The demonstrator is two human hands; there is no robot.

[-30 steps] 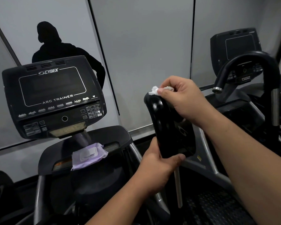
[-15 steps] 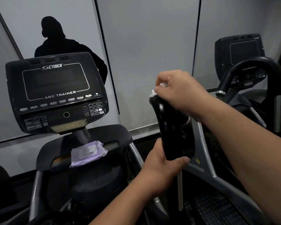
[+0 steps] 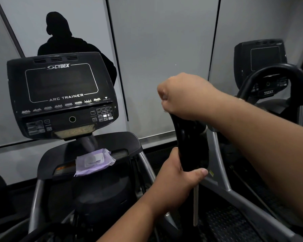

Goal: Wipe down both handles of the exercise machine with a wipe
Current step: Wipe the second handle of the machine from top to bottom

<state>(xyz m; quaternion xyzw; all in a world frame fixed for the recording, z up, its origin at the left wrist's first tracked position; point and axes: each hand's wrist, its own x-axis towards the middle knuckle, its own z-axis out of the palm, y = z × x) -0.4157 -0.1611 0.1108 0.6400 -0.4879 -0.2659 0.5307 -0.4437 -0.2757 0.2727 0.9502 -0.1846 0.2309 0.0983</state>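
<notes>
While one Cybex Arc Trainer console (image 3: 61,95) stands at the left with one purple wipe packet (image 3: 93,161) lying on the ledge just below it, one black handle (image 3: 191,145) rises upright right of centre with two hands on it. The left hand (image 3: 178,177) grips the handle's lower end, fingers wrapped behind and thumb across the near face. The right hand (image 3: 185,96) is curled in a fist over the handle's top; no wipe shows there, so whether one lies under those fingers cannot be told, and a second console (image 3: 260,58) stands far right.
</notes>
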